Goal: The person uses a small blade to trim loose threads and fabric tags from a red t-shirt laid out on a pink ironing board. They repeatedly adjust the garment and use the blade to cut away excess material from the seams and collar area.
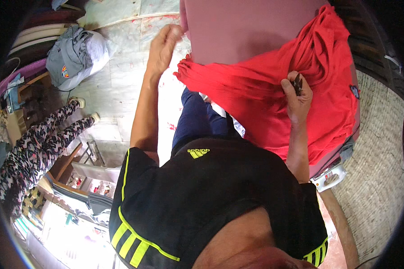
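Observation:
A red knitted garment (260, 85) lies spread and creased over a mauve-covered table (238, 27), with its narrow gathered end hanging past the table's left edge. My right hand (299, 101) is over the garment, closed around small dark thread snips (297, 84) whose pointed tips stick out between thumb and fingers. To the left, my left hand (164, 47) is raised beside the table's edge with fingers stretched out and nothing in it. It is apart from the garment's gathered end.
A white clothes iron (330, 177) stands at the table's near right corner. Grey clothing lies on a white bag (78, 56) at the far left. Another person in patterned trousers (45, 139) is at the left. Red scraps dot the pale floor (116, 85).

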{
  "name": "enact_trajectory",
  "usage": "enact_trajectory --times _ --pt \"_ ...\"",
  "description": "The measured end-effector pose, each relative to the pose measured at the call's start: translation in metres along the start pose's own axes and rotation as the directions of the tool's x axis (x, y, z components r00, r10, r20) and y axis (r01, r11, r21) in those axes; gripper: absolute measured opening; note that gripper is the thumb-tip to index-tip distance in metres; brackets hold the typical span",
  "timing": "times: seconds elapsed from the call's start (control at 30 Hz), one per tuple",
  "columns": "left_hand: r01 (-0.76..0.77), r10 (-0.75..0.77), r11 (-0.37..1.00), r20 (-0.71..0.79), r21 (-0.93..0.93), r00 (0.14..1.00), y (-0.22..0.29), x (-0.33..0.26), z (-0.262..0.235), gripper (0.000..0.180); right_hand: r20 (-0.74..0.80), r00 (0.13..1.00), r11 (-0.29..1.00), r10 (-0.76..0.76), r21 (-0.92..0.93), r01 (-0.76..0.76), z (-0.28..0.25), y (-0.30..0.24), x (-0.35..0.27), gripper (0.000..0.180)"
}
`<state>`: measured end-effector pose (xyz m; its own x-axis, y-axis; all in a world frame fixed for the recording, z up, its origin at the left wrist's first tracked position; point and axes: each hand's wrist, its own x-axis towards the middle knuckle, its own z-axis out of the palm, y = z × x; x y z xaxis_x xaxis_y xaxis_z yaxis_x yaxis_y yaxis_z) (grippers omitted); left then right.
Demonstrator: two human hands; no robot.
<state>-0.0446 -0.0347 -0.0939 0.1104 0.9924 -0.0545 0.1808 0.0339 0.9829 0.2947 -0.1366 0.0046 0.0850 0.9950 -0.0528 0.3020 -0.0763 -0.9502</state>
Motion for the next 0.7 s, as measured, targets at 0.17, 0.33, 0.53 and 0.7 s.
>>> enact_trajectory --times 0.17,0.33,0.53,0.7 --pt "0.031 -0.035 0.996 0.054 0.084 0.998 0.001 -0.045 0.035 0.043 -0.007 1.000 0.998 0.020 0.062 -0.020 0.003 0.001 -0.001 0.007" --pt "0.131 -0.082 0.986 -0.381 0.102 0.921 -0.070 -0.040 -0.014 0.021 0.001 1.000 0.997 0.011 0.076 -0.012 0.000 0.005 0.000 0.007" --pt "-0.125 0.126 0.991 0.021 -0.052 0.992 -0.007 -0.050 0.008 0.034 0.001 0.999 0.999 -0.033 0.026 0.033 0.004 0.004 0.003 0.008" --pt "0.069 -0.066 0.993 0.033 -0.097 0.997 -0.036 -0.059 0.003 0.018 -0.012 0.999 0.999 0.030 0.028 -0.030 0.004 0.004 0.002 0.008"
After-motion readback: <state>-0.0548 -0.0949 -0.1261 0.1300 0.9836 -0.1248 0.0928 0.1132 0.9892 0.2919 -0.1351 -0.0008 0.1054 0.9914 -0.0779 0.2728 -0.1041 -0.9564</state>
